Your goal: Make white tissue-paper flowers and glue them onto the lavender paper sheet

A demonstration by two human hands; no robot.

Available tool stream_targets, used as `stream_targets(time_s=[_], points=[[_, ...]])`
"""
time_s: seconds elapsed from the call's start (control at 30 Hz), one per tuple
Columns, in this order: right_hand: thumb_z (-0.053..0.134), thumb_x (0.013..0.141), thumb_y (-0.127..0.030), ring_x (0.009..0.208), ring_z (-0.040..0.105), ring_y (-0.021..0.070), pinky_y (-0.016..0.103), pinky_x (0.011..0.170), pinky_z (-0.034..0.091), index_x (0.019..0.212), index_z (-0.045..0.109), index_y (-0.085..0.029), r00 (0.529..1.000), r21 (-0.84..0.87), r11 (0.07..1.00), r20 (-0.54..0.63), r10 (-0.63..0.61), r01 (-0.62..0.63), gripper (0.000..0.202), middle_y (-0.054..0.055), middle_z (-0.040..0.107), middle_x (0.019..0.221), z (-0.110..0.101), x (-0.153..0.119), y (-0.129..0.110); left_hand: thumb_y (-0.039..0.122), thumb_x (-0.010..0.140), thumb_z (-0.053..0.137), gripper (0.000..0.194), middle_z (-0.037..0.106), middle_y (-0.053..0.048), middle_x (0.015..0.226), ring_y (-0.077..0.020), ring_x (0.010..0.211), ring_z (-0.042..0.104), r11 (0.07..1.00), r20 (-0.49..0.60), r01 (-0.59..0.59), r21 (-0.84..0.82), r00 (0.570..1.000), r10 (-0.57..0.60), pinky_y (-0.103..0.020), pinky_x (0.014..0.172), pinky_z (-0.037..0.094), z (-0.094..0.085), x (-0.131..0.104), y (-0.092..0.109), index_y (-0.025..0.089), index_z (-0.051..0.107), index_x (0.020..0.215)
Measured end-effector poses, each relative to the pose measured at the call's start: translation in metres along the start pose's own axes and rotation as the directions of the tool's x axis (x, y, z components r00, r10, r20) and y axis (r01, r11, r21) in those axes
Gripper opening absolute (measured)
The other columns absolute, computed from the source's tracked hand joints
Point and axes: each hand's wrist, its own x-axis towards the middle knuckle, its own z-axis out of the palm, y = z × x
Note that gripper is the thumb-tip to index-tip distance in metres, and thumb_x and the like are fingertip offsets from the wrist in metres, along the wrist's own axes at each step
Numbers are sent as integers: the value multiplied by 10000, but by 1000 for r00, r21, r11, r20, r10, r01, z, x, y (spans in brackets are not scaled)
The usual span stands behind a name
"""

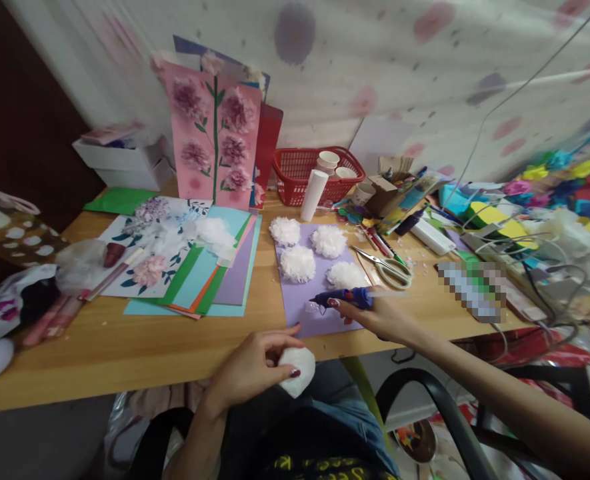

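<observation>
Just off the table's front edge, my left hand [259, 363] has its fingers closed on a white paper flower [301, 371], whose outer face is smooth. In my right hand [357, 312] is a blue hot glue gun [345, 298], its nozzle pointing left over a purple sheet of paper [299, 320]. A small clear blob [312, 307] shows under the nozzle; I cannot tell whether it touches. On the purple sheet sit several ruffled white flowers, among them a front-left one [297, 264] and a front-right one [345, 276], the latter right behind the glue gun.
Scissors [393, 272] lie right of the purple sheet, near several markers [379, 241]. A white roll [315, 195] stands before a red basket [295, 177]. Coloured paper [235, 287] and a pink flower picture [182, 120] are at left. Cables [505, 233] crowd the right.
</observation>
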Motion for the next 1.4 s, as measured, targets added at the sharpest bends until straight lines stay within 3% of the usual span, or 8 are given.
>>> stream_targets(time_s=[0.23,0.43,0.77,0.97,1.4], points=[[501,864,-659,647,655,191,316,645,465,674,655,-220,998,35,999,54,-19,17,503,40,727,682,6,-4,-2,161,679,754,400,519,-130,1506,-334,1173,660,1000,10,3,1,1000,-3,-389,892,538,1,2,-2,193,781,1077],[469,873,-681,668,660,211,336,672,459,647,656,-216,998,24,999,35,48,-49,549,51,729,678,-3,-9,5,159,682,757,405,515,-137,1509,-327,1184,656,1000,12,-4,-14,1000,4,-369,876,541,1,1,-3,187,775,1086],[457,866,-722,708,673,210,333,720,473,654,670,-212,995,49,996,67,73,-76,592,45,737,701,-1,-6,8,162,677,754,405,513,-130,1510,-324,1165,668,1000,9,10,-23,1000,-10,-361,860,544,1,0,1,179,774,1080],[437,861,-736,680,660,200,317,679,470,654,661,-204,995,60,994,30,92,-93,613,45,732,691,-5,-4,10,153,663,737,413,503,-114,1517,-317,1076,706,1000,10,26,5,1000,-26,-355,800,543,1,-1,4,179,775,1073],[481,861,-693,639,651,202,297,554,478,626,654,-212,999,74,996,20,48,-49,563,46,732,673,-1,2,-6,177,664,770,412,510,-142,1508,-341,1136,682,1000,10,17,-3,1000,-17,-387,860,551,0,0,2,171,775,1076]])
